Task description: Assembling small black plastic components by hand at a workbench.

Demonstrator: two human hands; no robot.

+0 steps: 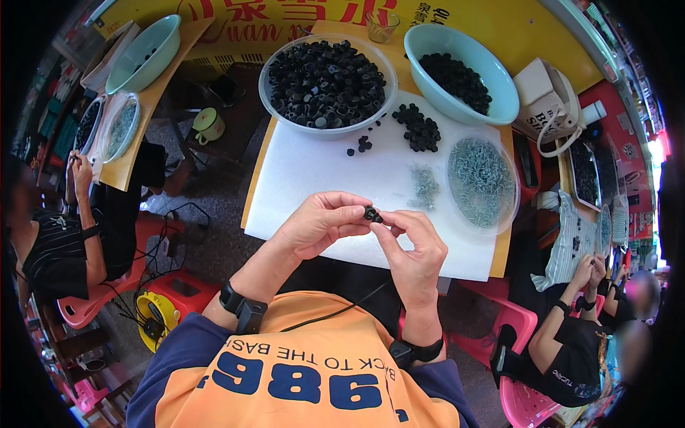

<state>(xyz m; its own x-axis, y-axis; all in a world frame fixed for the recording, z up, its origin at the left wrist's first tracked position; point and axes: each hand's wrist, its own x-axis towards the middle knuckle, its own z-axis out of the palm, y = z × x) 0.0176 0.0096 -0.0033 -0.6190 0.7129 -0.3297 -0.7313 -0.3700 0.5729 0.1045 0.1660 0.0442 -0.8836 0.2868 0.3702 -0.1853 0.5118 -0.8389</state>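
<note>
Both hands meet over the near edge of the white worktop (314,171). The left hand (317,225) and right hand (414,250) pinch one small black plastic part (372,213) between closed fingers. Best kept steady and square, with the clear tub of metal screws (481,182) within reach at right.

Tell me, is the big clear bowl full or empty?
Full. The clear bowl is heaped with small black parts almost to its rim, and a few more lie loose on the white sheet beside it.

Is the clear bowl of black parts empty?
No, the clear bowl is heaped with small black parts.
</note>
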